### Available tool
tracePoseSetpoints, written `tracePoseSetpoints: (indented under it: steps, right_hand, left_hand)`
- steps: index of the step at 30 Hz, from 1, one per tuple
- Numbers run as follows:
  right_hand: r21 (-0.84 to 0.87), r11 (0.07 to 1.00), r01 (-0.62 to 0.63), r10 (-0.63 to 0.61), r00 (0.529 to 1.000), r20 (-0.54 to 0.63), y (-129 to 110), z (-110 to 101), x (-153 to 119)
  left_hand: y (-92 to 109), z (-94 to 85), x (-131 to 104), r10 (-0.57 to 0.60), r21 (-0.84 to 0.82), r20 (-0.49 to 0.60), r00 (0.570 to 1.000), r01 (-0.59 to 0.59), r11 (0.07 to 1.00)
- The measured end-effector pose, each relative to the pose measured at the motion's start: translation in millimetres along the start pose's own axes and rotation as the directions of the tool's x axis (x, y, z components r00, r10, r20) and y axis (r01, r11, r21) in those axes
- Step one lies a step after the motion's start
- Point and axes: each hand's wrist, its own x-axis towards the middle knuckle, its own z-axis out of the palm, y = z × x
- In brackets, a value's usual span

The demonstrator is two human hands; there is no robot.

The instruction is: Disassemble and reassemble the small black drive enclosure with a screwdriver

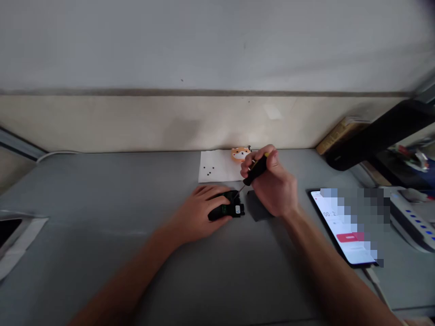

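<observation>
My left hand [200,212] lies over a small black device [233,210] with a green part and a white label, its fingers and thumb gripping the device against the grey table. In my right hand [273,185] is a screwdriver [257,170] with a black and yellow handle. The screwdriver slants down to the left, and its tip meets the upper right part of the device. A dark flat piece [260,208] lies on the table, partly under my right hand. Behind the device is a white paper [219,170] with several tiny black bits on it.
An orange and white animal-face item [240,154] sits at the paper's back edge. On the right are a lit phone [335,226] with a cable, a power strip [411,217], a black cylinder [377,136] and a box [341,134]. A wall [136,122] bounds the table [102,194].
</observation>
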Motion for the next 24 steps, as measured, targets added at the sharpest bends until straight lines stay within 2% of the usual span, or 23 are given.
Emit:
tracePoseSetpoints:
  steps: [3,6,11,19,24]
  right_hand:
    - [-0.098,0.995,0.015,-0.008,0.998,0.066,-3.9,-3.3,0.4]
    - [-0.088,0.995,-0.042,0.052,0.992,0.116,-6.6,-1.3,-0.8]
    - [0.046,0.998,-0.051,0.049,0.998,0.046,-3.9,7.0,-2.2]
    - [0.010,0.997,-0.081,0.081,0.997,0.021,-4.8,0.3,0.4]
    - [0.004,0.996,-0.091,0.091,0.995,0.035,-3.1,6.1,-0.2]
  left_hand:
    - [0.3,-0.4,-0.3,0.002,-0.001,0.001,1.000,-0.002,1.000]
    - [0.9,-1.2,-0.7,-0.001,-0.005,0.005,1.000,0.001,1.000]
    - [0.7,-1.4,-1.0,0.005,0.004,0.005,1.000,-0.005,1.000]
    - [0.0,0.7,-1.5,0.007,-0.006,-0.032,0.999,-0.007,1.000]
    - [0.0,3.2,-1.6,0.009,0.009,-0.051,0.999,-0.008,1.000]
